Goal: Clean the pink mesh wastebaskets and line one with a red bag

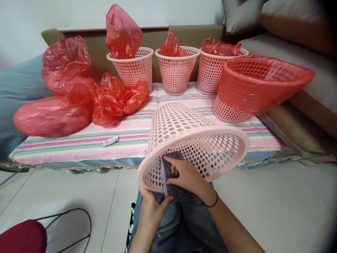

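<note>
A pink perforated plastic wastebasket (173,121) lies tipped on its side over my lap, its mouth turned toward me. My left hand (154,207) grips the lower left part of its rim from below, with the thumb beside the lower edge of a cloth. That dark grey speckled cloth (181,194) has a purple border and lies against the inside of the mouth. With bent fingers my right hand (184,174) holds the cloth at the basket's opening; the index finger points left along its upper part. A dark band circles the right wrist.
Behind, on a striped cover (131,149), stand several pink baskets (177,72) with red plastic bags in them. One basket at right has a red bag (242,88) stretched over its rim. Stuffed red bags (55,114) lie left, near a small white packet (110,141). A red stool (23,237) stands front left.
</note>
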`<state>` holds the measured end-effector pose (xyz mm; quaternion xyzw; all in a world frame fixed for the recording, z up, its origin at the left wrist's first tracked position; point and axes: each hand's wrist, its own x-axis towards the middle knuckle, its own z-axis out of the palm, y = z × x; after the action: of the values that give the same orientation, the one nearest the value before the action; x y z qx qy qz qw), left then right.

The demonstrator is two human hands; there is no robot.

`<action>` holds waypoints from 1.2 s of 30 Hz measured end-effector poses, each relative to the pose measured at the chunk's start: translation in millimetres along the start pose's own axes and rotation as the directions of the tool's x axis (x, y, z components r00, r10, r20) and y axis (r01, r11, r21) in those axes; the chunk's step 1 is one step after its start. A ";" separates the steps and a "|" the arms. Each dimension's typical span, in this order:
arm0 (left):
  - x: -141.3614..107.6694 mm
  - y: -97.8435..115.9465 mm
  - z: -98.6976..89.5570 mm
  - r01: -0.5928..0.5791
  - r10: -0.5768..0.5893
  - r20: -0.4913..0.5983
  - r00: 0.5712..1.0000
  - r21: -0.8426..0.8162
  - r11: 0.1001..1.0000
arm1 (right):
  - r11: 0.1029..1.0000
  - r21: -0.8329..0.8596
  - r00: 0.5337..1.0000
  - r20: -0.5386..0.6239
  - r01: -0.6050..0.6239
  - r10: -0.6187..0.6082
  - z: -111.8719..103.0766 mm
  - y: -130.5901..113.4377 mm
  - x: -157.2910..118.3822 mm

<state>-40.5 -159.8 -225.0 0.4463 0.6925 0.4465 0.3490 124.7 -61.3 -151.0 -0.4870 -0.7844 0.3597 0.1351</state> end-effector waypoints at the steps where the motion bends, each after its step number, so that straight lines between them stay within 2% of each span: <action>1: -0.2 0.3 0.6 0.001 -0.001 0.010 1.000 0.003 1.000 | 0.998 -0.009 0.996 -0.069 0.064 -0.064 5.6 1.9 -6.4; 3: 0.0 3.0 2.0 -0.026 0.026 0.021 0.999 0.004 1.000 | 0.985 -0.055 0.974 -0.151 0.161 -0.167 17.8 6.4 -16.3; 5: 1.1 9.0 3.4 -0.072 0.073 0.033 0.997 -0.005 0.997 | 0.981 -0.103 0.968 -0.175 0.162 -0.179 28.9 9.9 -19.1; 10: 5.7 26.3 1.3 -0.109 0.110 0.121 0.987 -0.019 0.994 | 0.995 -0.102 0.962 -0.272 -0.018 -0.010 42.8 8.2 -3.8; 14: 6.3 28.7 -8.9 -0.070 0.066 0.265 0.962 0.007 0.998 | 0.985 -0.092 0.950 -0.290 -0.147 0.115 45.8 3.5 3.8; 16: 5.4 27.3 -13.7 -0.053 0.054 0.293 0.955 -0.010 0.999 | 0.978 -0.085 0.938 -0.309 -0.190 0.156 48.1 3.0 4.0; 20: 3.5 24.1 -13.4 -0.022 0.039 0.165 0.986 -0.103 0.994 | 0.983 -0.031 0.922 -0.352 -0.183 0.161 50.0 3.1 1.9; 22: 3.1 23.4 -8.7 -0.055 0.069 0.093 0.993 -0.148 0.987 | 0.996 -0.003 0.930 -0.359 -0.090 0.083 46.6 3.1 -1.0; 25: 4.0 25.0 -1.0 -0.125 0.129 0.011 0.992 -0.193 0.973 | 0.994 0.047 0.952 -0.297 0.097 -0.078 38.6 3.5 -8.8; 27: 5.4 28.1 2.5 -0.158 0.157 -0.024 0.987 -0.207 0.966 | 0.990 0.063 0.958 -0.266 0.126 -0.105 36.2 3.7 -14.8; 32: 6.9 38.8 3.7 -0.187 0.175 -0.077 0.982 -0.201 0.962 | 0.999 -0.018 0.935 -0.354 -0.042 0.033 45.3 2.8 -19.3; 36: 7.0 46.2 -0.5 -0.144 0.125 -0.094 0.988 -0.225 0.964 | 0.961 -0.213 0.919 -0.384 -0.177 0.084 38.7 9.0 -7.1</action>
<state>-29.3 -144.1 -182.4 0.4306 0.6173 0.5641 0.3396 112.4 -81.7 -183.6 -0.6108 -0.7480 0.1704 0.1959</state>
